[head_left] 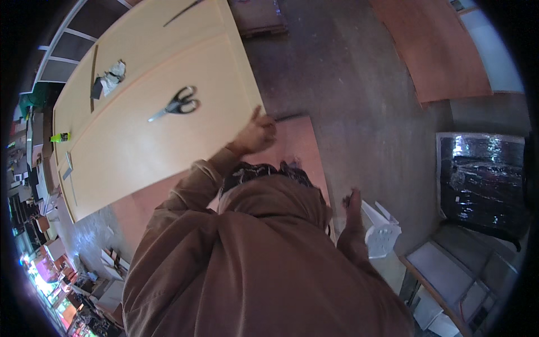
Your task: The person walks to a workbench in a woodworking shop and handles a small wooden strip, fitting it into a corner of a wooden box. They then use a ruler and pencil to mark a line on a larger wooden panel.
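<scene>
My left hand (258, 135) is at the near right edge of a pale yellow table (140, 135), one finger stretched out and the others loosely bent, with nothing visible in it. A pair of scissors (178, 103) with black handles lies on the tabletop, left of this hand, blades toward the left. Beyond it rests a crumpled silvery-white wrapper (114, 77) beside a small black piece (96, 88). My right hand (352, 206) hangs low at my right side, fingers apart and apparently holding nothing. Close to it is a white plastic object (383, 238) whose kind I cannot make out.
A thin dark rod (182, 12) lies at the table's far end. At its left edge stand a green bottle (60, 137) and a thin metal frame-like piece (68, 169). Reddish-brown boards (438, 50) lie on the grey floor. A plastic-wrapped black panel (483, 180) is at right.
</scene>
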The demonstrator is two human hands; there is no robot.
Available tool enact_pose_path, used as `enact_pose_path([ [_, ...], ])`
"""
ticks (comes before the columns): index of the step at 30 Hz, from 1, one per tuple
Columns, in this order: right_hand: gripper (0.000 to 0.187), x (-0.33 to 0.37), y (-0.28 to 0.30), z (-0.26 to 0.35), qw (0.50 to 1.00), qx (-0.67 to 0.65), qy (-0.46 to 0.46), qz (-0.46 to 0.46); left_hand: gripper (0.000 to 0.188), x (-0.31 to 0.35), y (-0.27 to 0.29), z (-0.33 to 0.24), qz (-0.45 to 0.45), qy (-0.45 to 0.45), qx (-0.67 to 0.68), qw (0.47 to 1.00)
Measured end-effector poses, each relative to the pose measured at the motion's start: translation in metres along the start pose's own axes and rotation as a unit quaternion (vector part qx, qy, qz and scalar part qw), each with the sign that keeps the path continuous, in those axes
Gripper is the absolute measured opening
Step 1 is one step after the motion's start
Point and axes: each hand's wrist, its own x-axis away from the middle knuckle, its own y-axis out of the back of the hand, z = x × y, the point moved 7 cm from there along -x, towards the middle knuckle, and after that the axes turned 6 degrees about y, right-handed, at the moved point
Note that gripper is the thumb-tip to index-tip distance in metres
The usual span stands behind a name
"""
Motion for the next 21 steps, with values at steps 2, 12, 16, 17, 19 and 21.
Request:
enact_pose_path([
  [2, 0.039, -0.027, 0.009, 0.049, 1.000, 0.009, 0.019, 0.021, 0.015, -0.009, 0.024, -0.017, 0.005, -0.009, 0.004, 1.000],
  [12, 0.052, -0.068, -0.023, 0.095, 0.991, 0.071, 0.044, 0.101, 0.023, 0.060, 0.148, -0.056, -0.231, 0.398, -0.068, 0.885],
  [16, 0.055, -0.068, -0.057, 0.048, 0.972, 0.178, 0.033, 0.151, 0.078, 0.035, 0.054, -0.053, -0.045, 0.543, -0.054, 0.837],
  [17, 0.052, -0.066, -0.063, 0.052, 0.956, 0.221, 0.110, 0.158, 0.079, 0.024, 0.034, -0.053, -0.048, 0.540, -0.072, 0.837],
  [19, 0.045, -0.059, -0.063, 0.038, 0.973, 0.161, 0.038, 0.162, 0.060, -0.001, 0.007, -0.045, -0.010, 0.503, -0.103, 0.858],
  [21, 0.043, -0.051, -0.057, 0.048, 0.974, 0.154, 0.059, 0.157, 0.052, -0.004, -0.001, -0.042, -0.043, 0.517, -0.090, 0.850],
])
